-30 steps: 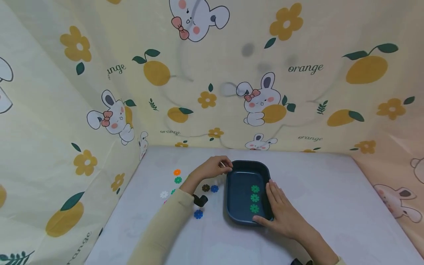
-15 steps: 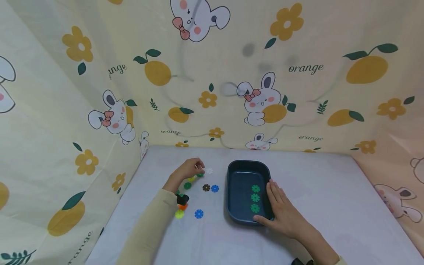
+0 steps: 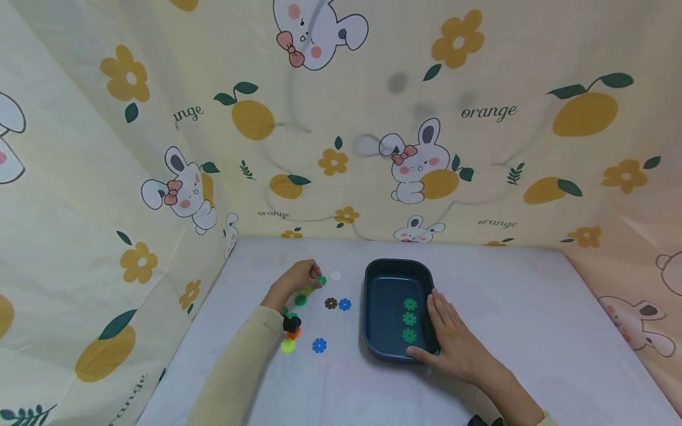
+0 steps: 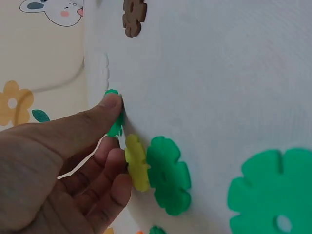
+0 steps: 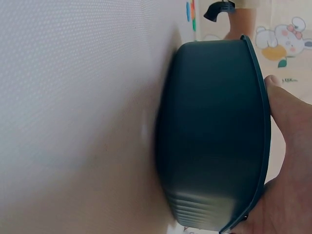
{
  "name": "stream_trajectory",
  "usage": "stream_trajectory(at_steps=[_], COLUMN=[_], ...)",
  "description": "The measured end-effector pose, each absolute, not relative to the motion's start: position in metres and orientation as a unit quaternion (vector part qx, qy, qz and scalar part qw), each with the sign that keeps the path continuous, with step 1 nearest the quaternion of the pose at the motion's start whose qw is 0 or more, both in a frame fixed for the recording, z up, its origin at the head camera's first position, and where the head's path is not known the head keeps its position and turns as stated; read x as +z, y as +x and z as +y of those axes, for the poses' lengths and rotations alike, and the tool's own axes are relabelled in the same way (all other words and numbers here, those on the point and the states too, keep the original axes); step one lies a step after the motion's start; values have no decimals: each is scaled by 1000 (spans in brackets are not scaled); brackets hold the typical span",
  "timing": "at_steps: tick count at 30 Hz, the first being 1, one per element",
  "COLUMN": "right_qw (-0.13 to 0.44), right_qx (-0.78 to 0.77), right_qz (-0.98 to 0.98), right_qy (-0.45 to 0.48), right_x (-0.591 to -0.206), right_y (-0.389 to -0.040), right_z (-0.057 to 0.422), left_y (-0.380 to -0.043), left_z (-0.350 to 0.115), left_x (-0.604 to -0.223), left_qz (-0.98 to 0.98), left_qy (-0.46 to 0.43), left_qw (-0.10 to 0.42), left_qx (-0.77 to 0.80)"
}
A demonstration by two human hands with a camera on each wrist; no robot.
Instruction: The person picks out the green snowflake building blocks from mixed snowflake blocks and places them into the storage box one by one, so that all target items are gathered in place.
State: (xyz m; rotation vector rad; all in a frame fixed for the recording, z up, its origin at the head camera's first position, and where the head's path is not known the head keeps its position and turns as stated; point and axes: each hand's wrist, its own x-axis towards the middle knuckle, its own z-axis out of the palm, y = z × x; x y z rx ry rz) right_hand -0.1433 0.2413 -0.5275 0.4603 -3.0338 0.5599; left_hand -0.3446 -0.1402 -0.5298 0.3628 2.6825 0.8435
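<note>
Low over the table, my left hand (image 3: 300, 276) pinches a small green flower-shaped disc (image 4: 116, 128) between thumb and fingers. Right beside those fingers, in the left wrist view, stand a yellow disc (image 4: 136, 163) and another green disc (image 4: 169, 175). A dark blue rectangular tray (image 3: 385, 302) lies at the middle of the table, with three green discs (image 3: 409, 319) in a column along its right side. My right hand (image 3: 460, 349) rests against the tray's right wall, fingers straight along it and thumb at the near rim.
Between left hand and tray lie a white disc (image 3: 335, 276), a brown disc (image 3: 331, 303) and a blue disc (image 3: 344, 305). Nearer are another blue disc (image 3: 319, 345), a yellow-green disc (image 3: 288, 345) and an orange disc (image 3: 293, 333). A printed cloth backdrop (image 3: 367, 195) rises behind the table.
My left hand has moved left from the tray's far left rim to the loose discs, and now pinches a green one. My right hand and the tray have stayed put.
</note>
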Motion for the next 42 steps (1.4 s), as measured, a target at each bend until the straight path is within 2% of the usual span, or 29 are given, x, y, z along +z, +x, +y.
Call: stream_trajectory(at_steps=[10, 20, 29, 42], right_qw=[14, 27, 8, 9], right_qx=[179, 192, 190, 197], right_qz=[-973, -969, -971, -969], right_qy=[146, 156, 147, 150], right_x=[-529, -526, -530, -532], right_y=[-143, -141, -144, -144], right_z=[242, 242, 243, 245], left_y=[-343, -343, -338, -356], left_z=[-135, -105, -50, 19], left_x=[-522, -480, -451, -466], left_qz=[929, 883, 840, 816], left_qy=[142, 235, 315, 400], left_qw=[141, 141, 187, 252], left_qx=[312, 381, 401, 332])
